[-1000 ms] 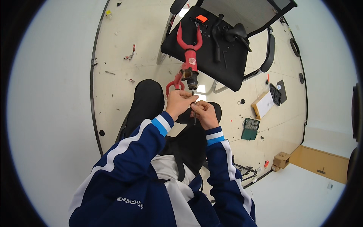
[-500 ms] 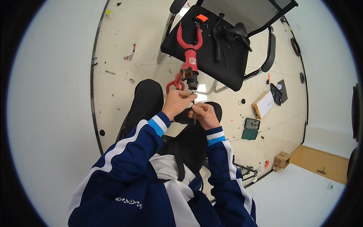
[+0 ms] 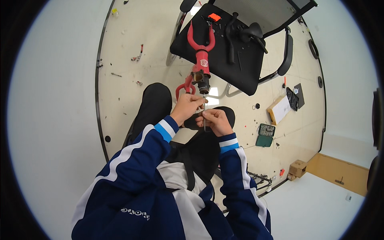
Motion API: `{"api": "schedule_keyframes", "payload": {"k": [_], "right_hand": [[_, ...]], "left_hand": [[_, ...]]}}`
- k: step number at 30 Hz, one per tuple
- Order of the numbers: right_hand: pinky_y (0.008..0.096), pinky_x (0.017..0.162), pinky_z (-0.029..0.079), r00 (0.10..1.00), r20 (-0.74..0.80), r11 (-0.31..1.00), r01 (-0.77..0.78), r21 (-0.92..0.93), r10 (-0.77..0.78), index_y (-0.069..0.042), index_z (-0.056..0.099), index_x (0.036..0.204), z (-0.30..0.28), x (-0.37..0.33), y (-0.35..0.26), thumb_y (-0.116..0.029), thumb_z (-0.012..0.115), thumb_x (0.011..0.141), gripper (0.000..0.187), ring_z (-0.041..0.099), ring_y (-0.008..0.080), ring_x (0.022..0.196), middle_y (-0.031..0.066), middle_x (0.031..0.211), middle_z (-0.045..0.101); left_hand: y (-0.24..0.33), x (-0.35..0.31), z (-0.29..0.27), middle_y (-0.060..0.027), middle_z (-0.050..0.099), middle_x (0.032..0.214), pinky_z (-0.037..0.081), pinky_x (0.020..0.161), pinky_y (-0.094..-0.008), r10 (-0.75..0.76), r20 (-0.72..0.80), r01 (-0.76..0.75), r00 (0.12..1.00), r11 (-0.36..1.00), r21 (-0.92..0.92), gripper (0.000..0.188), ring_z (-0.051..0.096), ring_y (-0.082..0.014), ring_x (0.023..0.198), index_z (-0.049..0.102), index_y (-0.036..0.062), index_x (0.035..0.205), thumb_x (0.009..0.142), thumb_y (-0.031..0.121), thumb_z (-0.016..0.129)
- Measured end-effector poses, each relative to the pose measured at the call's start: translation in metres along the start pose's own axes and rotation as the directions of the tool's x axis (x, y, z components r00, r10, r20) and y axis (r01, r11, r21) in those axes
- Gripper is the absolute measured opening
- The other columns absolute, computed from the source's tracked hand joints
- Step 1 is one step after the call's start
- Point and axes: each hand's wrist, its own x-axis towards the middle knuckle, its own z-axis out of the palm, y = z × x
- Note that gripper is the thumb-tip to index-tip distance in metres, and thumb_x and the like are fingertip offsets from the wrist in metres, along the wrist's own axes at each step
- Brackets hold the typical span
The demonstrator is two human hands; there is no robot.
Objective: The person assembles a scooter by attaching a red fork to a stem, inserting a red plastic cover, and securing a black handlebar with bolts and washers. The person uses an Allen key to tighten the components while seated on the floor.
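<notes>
A red bicycle frame part with a forked end (image 3: 202, 43) lies on the black seat and reaches over its near edge toward me. At its near end sits a dark metal stem clamp (image 3: 199, 77) with a square opening. From the clamp's lower end a slim metal hex key (image 3: 205, 125) points down toward my lap. My left hand (image 3: 187, 107) has its fingertips closed at the upper part of the key, just below the clamp. Lower down, my right hand (image 3: 216, 121) pinches the shaft between thumb and fingers. The key's tip is hidden at the clamp.
The black chair (image 3: 240, 72) bears a handlebar (image 3: 230, 38), a bicycle saddle (image 3: 252, 32), an orange piece (image 3: 215, 17) and small hardware. On the floor to the right are an open green case (image 3: 265, 135), a white-topped box (image 3: 279, 110) and a black tool case (image 3: 292, 99).
The key has turned a little in my fingers, and its lower end now shows a bend. My left hand has shifted slightly to the left; the red part stays put.
</notes>
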Motion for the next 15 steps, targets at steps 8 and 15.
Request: {"api": "schedule_keyframes", "payload": {"k": [8,15], "right_hand": [[0.0287,0.068,0.057,0.996,-0.056,0.997,0.075,-0.007,-0.075,0.004,0.065,0.086,-0.007,0.006,0.009,-0.011,0.069,0.090,0.016,0.068,0.0178,0.069,0.0120,0.078,0.069],[0.0339,0.080,0.057,0.992,0.117,0.992,-0.052,0.112,0.039,0.008,0.064,0.105,-0.001,-0.004,-0.004,-0.017,0.059,0.097,0.027,0.070,0.0228,0.085,0.0175,0.094,0.071]], "left_hand": [[0.005,-0.004,0.010,-0.0080,0.069,0.074,0.050,0.060,-0.0258,0.135,-0.148,-0.102,0.980,0.972,0.213,0.029,0.061,-0.0105,0.064,0.072,-0.0079,0.085,0.078,0.019,0.082],[0.004,-0.005,0.011,-0.0056,0.069,0.079,0.049,0.064,-0.0247,-0.011,-0.017,0.011,1.000,0.999,-0.041,0.020,0.059,-0.0104,0.068,0.073,-0.0052,0.093,0.093,0.013,0.064]]}}
